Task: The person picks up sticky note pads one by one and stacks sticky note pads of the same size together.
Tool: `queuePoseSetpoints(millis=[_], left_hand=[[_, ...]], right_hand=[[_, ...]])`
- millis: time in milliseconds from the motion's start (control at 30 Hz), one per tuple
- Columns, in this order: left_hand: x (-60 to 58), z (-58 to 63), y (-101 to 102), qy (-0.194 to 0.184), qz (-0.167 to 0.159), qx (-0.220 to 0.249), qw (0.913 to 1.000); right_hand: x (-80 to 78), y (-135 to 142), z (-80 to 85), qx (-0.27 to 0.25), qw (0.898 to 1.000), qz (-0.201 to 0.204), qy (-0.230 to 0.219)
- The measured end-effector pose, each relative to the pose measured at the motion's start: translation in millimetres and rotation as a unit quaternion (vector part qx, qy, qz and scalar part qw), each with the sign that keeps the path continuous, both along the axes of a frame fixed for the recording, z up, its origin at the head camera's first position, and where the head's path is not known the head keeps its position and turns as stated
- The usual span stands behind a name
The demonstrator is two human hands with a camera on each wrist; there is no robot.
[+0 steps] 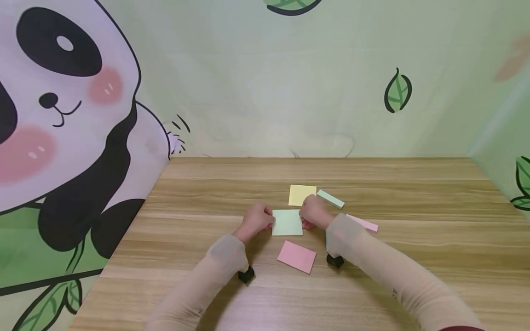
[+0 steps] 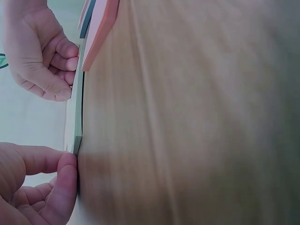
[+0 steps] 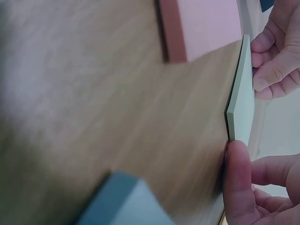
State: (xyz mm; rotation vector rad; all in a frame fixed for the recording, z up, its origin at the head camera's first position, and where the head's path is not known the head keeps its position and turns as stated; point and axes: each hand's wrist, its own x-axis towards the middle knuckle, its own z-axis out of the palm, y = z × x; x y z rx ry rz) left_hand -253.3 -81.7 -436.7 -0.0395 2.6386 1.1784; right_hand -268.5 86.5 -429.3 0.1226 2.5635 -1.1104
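A pale green sticky-note pad [image 1: 287, 222] lies flat, close over the wooden table, between both hands. My left hand [image 1: 257, 218] pinches its left edge with thumb and forefinger. On the opposite edge, the thumb and forefinger of my right hand [image 1: 315, 212] grip the pad. The left wrist view shows the pad's thin side [image 2: 78, 117] level with the tabletop, the left fingertips at its near corner. From the right wrist, the right thumb [image 3: 238, 164] presses at the pad's near end. A pink pad [image 1: 296, 256] sits askew just in front of it.
Behind the green pad lies a yellow pad [image 1: 301, 195], partly covered by the right hand. A narrow green strip pad [image 1: 330, 198] and a narrow pink one [image 1: 366, 223] lie to the right. A blue pad [image 3: 140, 201] is mostly hidden under the right forearm.
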Motion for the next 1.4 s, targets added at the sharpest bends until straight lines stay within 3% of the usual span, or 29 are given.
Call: queuePoseSetpoints(millis=[567,900,1133,1400], left_hand=[[-0.9,-0.2,-10,-0.007,0.009,-0.014,0.9998],[4.7,-2.0,-7,0.004,0.04,0.052,0.9978],[4.9,-6.3,-6,0.033,0.039,0.049,0.9974],[5.9,-2.7,-5,0.028,0.034,0.026,0.9987]], right_hand=[[1.8,-9,1.3,0.008,1.0,0.005,-0.002],[9.5,-6,1.6,-0.047,0.999,0.022,-0.012],[10.0,-6,-0.6,-0.045,0.999,0.022,-0.008],[10.7,-6,-0.3,-0.051,0.998,0.017,-0.014]])
